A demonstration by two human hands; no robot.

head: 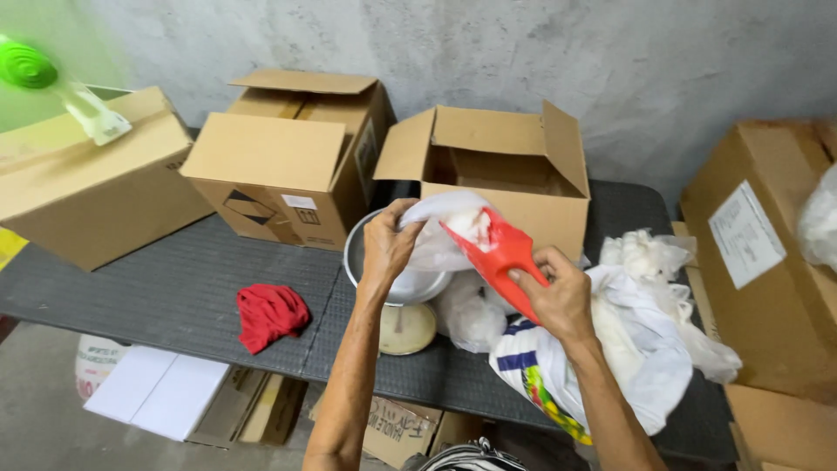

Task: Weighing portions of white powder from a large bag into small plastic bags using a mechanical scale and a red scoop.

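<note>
My left hand holds a thin clear plastic bag up by its mouth, above the metal pan of a weighing scale. My right hand grips the handle of a red plastic scoop, tilted so its front end sits in the bag's mouth with white material at its tip. Below my right hand lies a large open white sack with blue stripes and coloured print, holding more white material.
The dark table carries three cardboard boxes, the middle-right one open. A red cloth lies left of the scale. Filled clear bags sit beside it. A green fan spins upper left. More boxes stand right.
</note>
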